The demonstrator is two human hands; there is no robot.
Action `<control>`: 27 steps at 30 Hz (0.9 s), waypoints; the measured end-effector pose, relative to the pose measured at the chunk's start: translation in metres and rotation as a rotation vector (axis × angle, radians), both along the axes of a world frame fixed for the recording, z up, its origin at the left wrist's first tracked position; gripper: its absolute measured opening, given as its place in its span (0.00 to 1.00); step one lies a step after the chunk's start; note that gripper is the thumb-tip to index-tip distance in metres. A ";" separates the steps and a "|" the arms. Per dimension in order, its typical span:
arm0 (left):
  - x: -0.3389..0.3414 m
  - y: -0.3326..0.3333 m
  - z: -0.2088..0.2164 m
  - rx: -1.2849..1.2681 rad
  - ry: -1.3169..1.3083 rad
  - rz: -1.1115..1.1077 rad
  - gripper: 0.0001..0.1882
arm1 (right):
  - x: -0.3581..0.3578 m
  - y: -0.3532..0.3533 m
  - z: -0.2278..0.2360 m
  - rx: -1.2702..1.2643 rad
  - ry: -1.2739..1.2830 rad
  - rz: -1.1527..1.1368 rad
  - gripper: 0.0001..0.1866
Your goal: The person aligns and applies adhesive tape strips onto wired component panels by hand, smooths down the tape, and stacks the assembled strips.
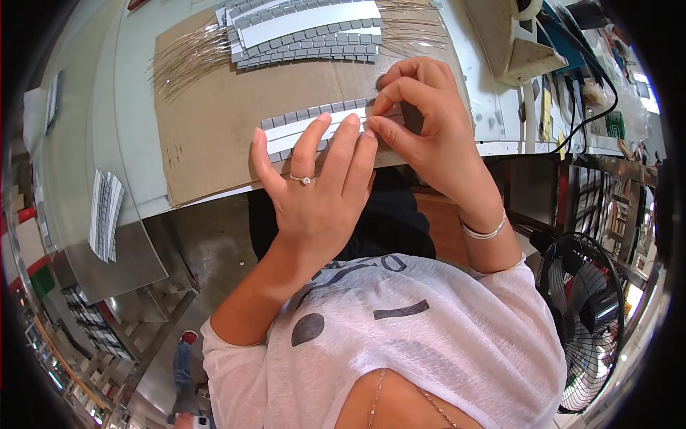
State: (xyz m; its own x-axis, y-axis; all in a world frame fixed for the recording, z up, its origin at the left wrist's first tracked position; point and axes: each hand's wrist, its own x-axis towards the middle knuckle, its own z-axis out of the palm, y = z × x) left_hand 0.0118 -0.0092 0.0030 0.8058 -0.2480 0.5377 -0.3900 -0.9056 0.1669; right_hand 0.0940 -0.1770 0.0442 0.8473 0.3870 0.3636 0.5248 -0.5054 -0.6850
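Two hands work at a grey-edged white strip (pixel 291 131) lying on cardboard (pixel 207 136) upon the desk (pixel 141 161).
The left hand (pixel 316 207) rests with fingers spread across it; the right hand's (pixel 432 118) fingertips pinch together at its right end, contents indiscernible.

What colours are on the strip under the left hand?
The strip is white along its middle and grey along both long edges; best seen in the head view.

No wording could be read: around six o'clock, dark lettering (pixel 392 263) crossed the white shirt (pixel 429 350); near ten, tiny illegible marks (pixel 174 152) stood on the cardboard (pixel 214 136).
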 end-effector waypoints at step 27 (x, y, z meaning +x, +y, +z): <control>-0.017 0.246 0.084 0.185 -0.370 0.496 0.07 | 0.101 0.039 0.027 -0.272 -0.283 0.216 0.23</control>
State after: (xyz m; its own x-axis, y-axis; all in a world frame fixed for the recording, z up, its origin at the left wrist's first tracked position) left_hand -0.0052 0.2368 0.0870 0.6185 -0.0088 0.7857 0.0807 -0.9939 -0.0746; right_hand 0.1949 -0.1383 0.0717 0.6184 0.6580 0.4298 0.7857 -0.5055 -0.3566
